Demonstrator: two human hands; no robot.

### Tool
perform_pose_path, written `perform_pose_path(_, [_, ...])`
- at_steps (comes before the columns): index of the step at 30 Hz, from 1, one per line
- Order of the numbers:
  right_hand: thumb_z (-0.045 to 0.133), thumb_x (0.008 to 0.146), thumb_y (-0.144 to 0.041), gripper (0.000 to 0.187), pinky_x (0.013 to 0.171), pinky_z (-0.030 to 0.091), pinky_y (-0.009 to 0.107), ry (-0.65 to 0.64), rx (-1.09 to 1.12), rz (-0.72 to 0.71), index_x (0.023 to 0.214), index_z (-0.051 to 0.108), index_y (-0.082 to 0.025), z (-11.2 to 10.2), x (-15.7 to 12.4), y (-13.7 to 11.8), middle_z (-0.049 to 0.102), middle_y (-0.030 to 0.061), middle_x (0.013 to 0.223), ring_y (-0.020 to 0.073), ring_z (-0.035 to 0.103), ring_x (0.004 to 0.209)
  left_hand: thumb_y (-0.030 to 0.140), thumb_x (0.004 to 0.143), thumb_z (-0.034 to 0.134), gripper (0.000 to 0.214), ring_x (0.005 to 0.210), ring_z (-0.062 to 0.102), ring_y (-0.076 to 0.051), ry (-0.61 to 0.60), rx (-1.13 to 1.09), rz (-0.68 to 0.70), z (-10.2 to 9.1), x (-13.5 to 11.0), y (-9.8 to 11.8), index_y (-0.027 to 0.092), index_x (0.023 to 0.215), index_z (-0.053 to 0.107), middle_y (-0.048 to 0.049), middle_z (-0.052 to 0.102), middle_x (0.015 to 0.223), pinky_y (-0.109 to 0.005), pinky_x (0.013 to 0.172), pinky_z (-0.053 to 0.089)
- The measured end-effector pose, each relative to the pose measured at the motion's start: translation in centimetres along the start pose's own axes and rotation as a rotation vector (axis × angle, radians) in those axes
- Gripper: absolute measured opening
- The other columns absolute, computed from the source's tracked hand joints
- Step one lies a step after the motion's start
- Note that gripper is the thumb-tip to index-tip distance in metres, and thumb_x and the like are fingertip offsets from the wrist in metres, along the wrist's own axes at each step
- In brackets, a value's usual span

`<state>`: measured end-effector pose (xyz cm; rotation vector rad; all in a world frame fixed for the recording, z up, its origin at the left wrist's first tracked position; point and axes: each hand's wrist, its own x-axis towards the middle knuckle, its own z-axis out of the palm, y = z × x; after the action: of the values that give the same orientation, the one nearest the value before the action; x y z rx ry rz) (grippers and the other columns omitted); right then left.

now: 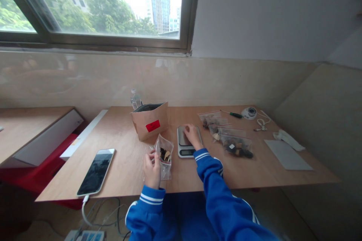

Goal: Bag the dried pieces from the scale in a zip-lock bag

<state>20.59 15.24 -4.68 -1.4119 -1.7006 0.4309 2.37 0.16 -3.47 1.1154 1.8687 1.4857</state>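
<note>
My left hand (152, 169) holds a small clear plastic bag (164, 155) upright on the wooden table (127, 165); dark and pale pieces lie inside it. My right hand (192, 135) rests on the platform of a small digital scale (185, 147), fingers curled over something I cannot make out. A brown paper pouch with a red label (149, 121) stands open just behind the bag. Right of the scale lie several filled clear bags (232, 141).
A phone (96, 171) on a white cable lies at the table's left front. A water bottle (136, 100) stands behind the pouch. A screwdriver (232, 114), a small round device (249, 113), a white cord (261, 123) and a grey sheet (287, 154) lie at the right.
</note>
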Motion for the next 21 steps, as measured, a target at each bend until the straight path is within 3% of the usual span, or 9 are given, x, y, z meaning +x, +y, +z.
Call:
perform_pose_path(4, [0.052,0.083,-0.022,0.023,0.079,0.051,0.029,0.032,0.26,0.005,0.103,0.063,-0.016,0.0,-0.4,-4.5,0.069,0.0081,0.099,0.0175,0.065,0.089,0.051,0.077,0.048,0.032,0.089,0.063,-0.023,0.002,-0.036,0.001,0.3,-0.1,0.2,0.021,0.068,0.048,-0.0124,0.063,0.102,-0.036,0.073,0.052])
perform_pose_path(9, [0.054,0.084,-0.034,0.028,0.087,0.05,0.031,-0.156,0.625,0.046,0.106,0.063,-0.019,-0.4,-2.3,-9.4,0.068,0.0074,0.108,0.0177,0.064,0.098,0.052,0.077,0.047,0.033,0.083,0.063,-0.023,-0.007,-0.04,-0.007,0.2,0.0,0.0,0.02,0.071,0.049,-0.0131,0.063,0.101,-0.036,0.071,0.052])
perform_pose_path(11, [0.052,0.086,-0.036,0.029,0.09,0.049,0.033,-0.147,0.661,0.089,0.105,0.063,-0.018,-0.7,-3.3,-9.3,0.067,0.0085,0.11,0.0184,0.063,0.102,0.052,0.078,0.047,0.033,0.083,0.063,-0.022,-0.02,-0.04,-0.008,0.1,0.1,-0.3,0.02,0.071,0.049,-0.0133,0.063,0.102,-0.036,0.07,0.052])
perform_pose_path(15, [0.047,0.087,-0.031,0.026,0.091,0.048,0.034,-0.11,0.582,0.121,0.102,0.063,-0.017,-0.9,-4.6,-6.7,0.068,0.0088,0.107,0.0189,0.062,0.102,0.052,0.078,0.048,0.032,0.084,0.063,-0.023,0.001,-0.039,0.011,0.1,0.2,-0.8,0.021,0.069,0.048,-0.013,0.063,0.103,-0.037,0.073,0.052])
perform_pose_path(18, [0.041,0.087,-0.019,0.027,0.092,0.046,0.035,-0.075,0.36,0.097,0.103,0.063,-0.017,-0.3,-4.2,-4.8,0.066,0.0097,0.108,0.0191,0.061,0.102,0.052,0.078,0.048,0.032,0.085,0.063,-0.023,0.011,-0.029,0.016,0.0,0.3,-1.2,0.021,0.069,0.047,-0.0125,0.064,0.103,-0.037,0.075,0.051])
perform_pose_path(21, [0.043,0.083,-0.011,0.031,0.096,0.041,0.036,-0.217,0.032,-0.046,0.106,0.063,-0.015,0.9,-3.3,-4.4,0.064,0.0114,0.11,0.0209,0.057,0.107,0.053,0.078,0.047,0.033,0.086,0.063,-0.023,0.01,-0.009,0.011,-0.3,0.2,-1.5,0.021,0.07,0.047,-0.0116,0.065,0.1,-0.037,0.076,0.05])
